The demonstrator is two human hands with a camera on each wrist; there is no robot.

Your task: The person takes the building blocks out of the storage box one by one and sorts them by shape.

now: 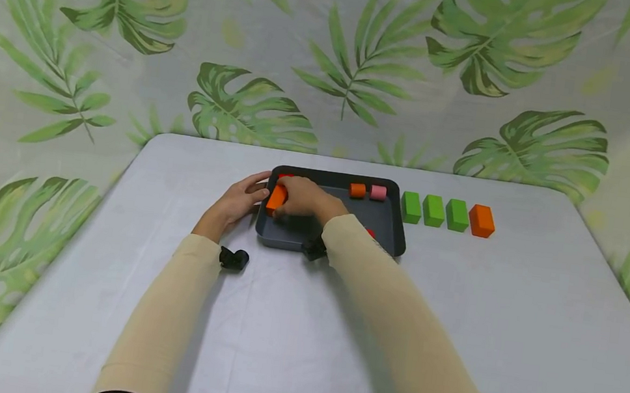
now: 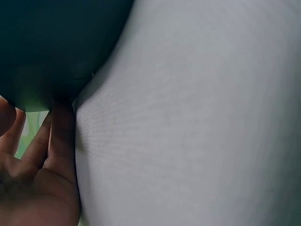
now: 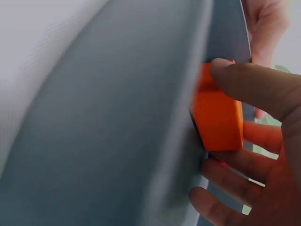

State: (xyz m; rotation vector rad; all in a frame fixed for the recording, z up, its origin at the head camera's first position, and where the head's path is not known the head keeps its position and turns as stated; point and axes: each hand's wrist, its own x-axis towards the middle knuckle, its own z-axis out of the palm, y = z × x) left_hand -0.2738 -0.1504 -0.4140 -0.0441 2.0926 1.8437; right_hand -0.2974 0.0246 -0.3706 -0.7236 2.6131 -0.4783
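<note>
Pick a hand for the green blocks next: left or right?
Probably the right hand, once it releases its orange block: the green blocks lie right of the tray; the left hand is at its left wall.

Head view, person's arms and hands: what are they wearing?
Long beige sleeves, left sleeve and right sleeve, with dark material at the near ends. A small black device at each wrist: left device, right device. Left hand and right hand are bare.
</note>
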